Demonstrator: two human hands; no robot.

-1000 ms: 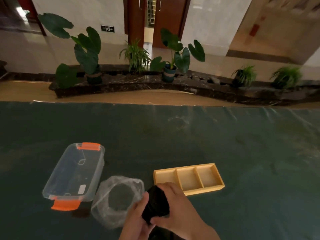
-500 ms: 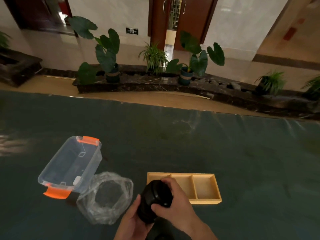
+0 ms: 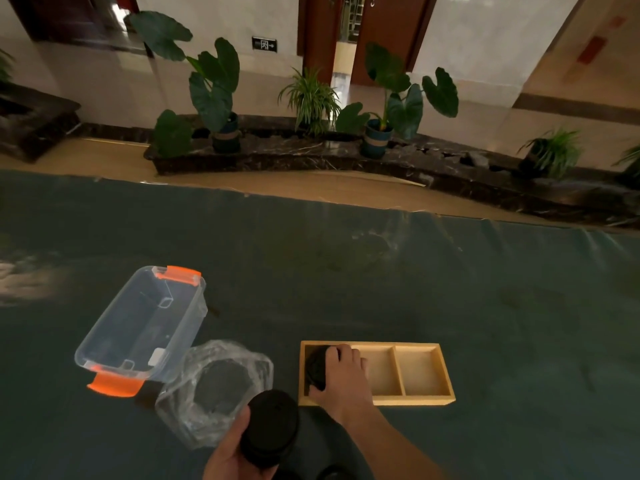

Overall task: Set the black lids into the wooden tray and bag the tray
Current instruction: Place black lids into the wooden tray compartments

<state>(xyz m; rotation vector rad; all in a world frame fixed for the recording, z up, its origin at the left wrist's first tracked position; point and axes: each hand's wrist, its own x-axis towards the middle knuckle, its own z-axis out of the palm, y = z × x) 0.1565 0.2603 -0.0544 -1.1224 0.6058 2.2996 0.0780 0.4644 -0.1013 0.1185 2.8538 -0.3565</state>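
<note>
A wooden tray [image 3: 419,400] with three compartments lies on the dark green table, near the front. My right hand [image 3: 341,379] is over its left compartment, fingers closed on a black lid [image 3: 314,367] that sits down inside it. The middle and right compartments hold nothing. My left hand [image 3: 231,455] grips a stack of black lids [image 3: 270,427] just left of the tray, near the front edge. A crumpled clear plastic bag [image 3: 218,386] lies on the table between the stack and the clear box.
A clear plastic box [image 3: 138,327] with orange latches stands at the left, tilted diagonally. Two more dark round shapes [image 3: 332,474] show at the bottom edge. Beyond the table's far edge is a floor and a planter ledge with potted plants.
My right hand took one black lid off the stack and moved right, lowering it into the tray's left compartment. My left hand kept the stack and stayed near the front.
</note>
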